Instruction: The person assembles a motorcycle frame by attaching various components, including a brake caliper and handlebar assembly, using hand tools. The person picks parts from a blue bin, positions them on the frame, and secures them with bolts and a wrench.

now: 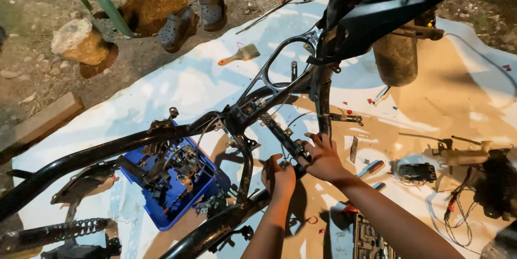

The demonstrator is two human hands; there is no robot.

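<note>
Item: black motorcycle frame (245,124) on white tarp (177,84). My left hand (279,175) and right hand (323,156) pinch its centre bracket (288,140), fingers clamped. Blue parts bin (177,205) left of frame. Step: fastener work; steady grip needed.

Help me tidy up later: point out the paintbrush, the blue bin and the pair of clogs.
paintbrush (239,55), head view, on its ferrule.
blue bin (164,217), head view, on its near wall.
clogs (211,7), head view, on the right shoe's top.
</note>
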